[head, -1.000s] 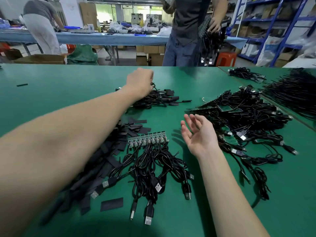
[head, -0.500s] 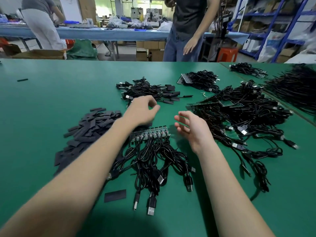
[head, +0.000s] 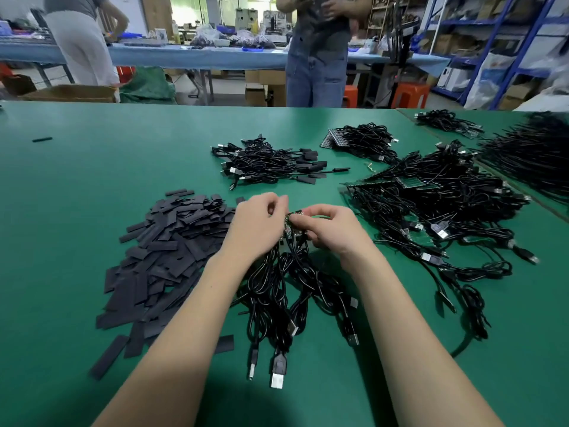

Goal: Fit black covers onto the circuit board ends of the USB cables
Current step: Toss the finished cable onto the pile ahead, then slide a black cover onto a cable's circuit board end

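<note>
Gripping the green circuit board strip (head: 293, 217) between them, the left hand (head: 257, 229) and right hand (head: 331, 231) pinch its opposite sides, probably to steady or snap one board for covering, while its USB cables (head: 278, 291) trail toward the person. One heap of black covers (head: 172, 251) lies left of the strip, too many to count. One bundle of finished cables (head: 268, 163) sits beyond it; uncovered cables (head: 443, 208) are piled to its right.

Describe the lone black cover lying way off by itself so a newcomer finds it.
Start on the green table and go to its far left. Well beyond the big pile of black covers, a single black cover lies alone, with nothing touching it.
</note>
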### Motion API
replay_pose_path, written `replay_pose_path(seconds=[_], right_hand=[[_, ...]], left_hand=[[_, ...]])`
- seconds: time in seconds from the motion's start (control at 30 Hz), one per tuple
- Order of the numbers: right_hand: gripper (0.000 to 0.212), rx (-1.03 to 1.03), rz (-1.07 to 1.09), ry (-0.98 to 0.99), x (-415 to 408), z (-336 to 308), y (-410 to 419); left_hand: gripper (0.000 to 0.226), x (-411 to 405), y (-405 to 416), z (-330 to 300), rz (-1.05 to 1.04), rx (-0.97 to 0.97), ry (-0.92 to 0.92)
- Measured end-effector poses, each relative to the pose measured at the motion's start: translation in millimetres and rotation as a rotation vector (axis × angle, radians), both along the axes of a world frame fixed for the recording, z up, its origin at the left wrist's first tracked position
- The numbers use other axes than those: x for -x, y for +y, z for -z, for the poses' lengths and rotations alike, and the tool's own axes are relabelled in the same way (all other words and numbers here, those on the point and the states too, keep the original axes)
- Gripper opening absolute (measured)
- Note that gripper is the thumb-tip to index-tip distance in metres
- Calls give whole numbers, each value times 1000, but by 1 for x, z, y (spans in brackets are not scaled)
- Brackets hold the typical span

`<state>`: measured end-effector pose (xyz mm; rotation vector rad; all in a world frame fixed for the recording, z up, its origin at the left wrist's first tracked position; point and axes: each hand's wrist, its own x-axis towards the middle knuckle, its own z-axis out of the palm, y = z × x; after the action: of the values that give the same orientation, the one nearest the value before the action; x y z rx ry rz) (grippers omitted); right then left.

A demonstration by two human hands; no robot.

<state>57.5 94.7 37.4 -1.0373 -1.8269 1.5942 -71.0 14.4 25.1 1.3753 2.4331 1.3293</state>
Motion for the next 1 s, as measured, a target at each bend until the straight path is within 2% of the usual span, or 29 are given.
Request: replay_pose_path(seconds=[0.1,0.27,0.43,0.7,0.9,1.0], right_hand=[[16,159,-129,117,-3,-11,-1],[16,239,-231,128,-4,-13,-4],[12,290,-252,164,-4,-14,-3],[11,337,-242,195,1,-11,-8],[35,434,-251,242,2,-11,-10],[20,497,-266,232,3,-11,-13]], left_hand=[[56,0,0,-7,-79,-36,3],[63,-4,-1,-11,-107,-101,1],[66,-6,-1,-16,-111,-135,-67],[70,-9,-3,-14,-141,-205,-62],[69,-13,-2,-14,-126,-243,-85],[71,-15,-1,-15,-100,-298,-141]])
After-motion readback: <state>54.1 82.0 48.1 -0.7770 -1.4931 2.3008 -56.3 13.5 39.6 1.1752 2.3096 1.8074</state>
